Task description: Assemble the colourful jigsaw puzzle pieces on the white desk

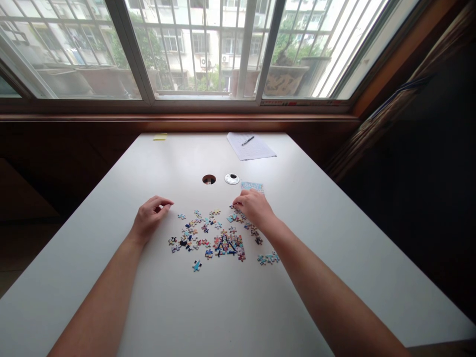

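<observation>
The loose puzzle pieces [203, 229] lie scattered on the white table [334, 238] just below the middle of the frame. We see the right hand [255, 206] set down at the upper right edge of that scatter. Its fingertips [235, 204] are bent down and touch the top few pieces there, with more pieces just under the wrist. We cannot tell whether they pinch one piece or only press on it. A joined patch of pieces [227, 245] sits at the lower right of the scatter, near the right forearm but apart from the fingers. A small blue group [268, 258] lies right beside that forearm, and a single blue piece [197, 266] lies lowest of all, away from both hands. The left hand [150, 215] rests on the table to the left of the scatter, loosely curled, thumb drawn toward the forefinger. The nearest piece lies just to its right, not touching it, and we cannot tell whether anything sits inside the curl. Just above the right hand is a light blue card [252, 186], partly covered by the knuckles. Further up are a round hole [208, 179] in the table and a metal cap [232, 179] beside it. Toward the top edge of the table lie a sheet of paper [256, 148] with a pen [248, 140] on it and, to the left, a yellow note [160, 137]. A barred window [193, 49] fills the top of the frame.
</observation>
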Demonstrator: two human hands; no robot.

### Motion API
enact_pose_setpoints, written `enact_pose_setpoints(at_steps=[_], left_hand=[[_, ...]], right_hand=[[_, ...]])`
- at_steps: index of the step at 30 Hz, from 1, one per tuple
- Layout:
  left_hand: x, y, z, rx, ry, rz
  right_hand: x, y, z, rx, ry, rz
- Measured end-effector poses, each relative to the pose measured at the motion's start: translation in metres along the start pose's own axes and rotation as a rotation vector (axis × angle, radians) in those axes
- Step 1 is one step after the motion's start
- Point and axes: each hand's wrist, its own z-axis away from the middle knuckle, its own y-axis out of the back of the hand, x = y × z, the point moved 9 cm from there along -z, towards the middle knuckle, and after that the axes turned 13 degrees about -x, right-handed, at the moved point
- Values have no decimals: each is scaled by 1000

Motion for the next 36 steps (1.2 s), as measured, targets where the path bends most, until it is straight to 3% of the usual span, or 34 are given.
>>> enact_pose_setpoints(at_steps=[27,36], left_hand=[[-1,0,0,-3,4,4],[0,0,-1,-2,1,27]], right_hand=[[-3,-17,-12,-118,58,-26],[-3,-14,-13,-120,110,-175]])
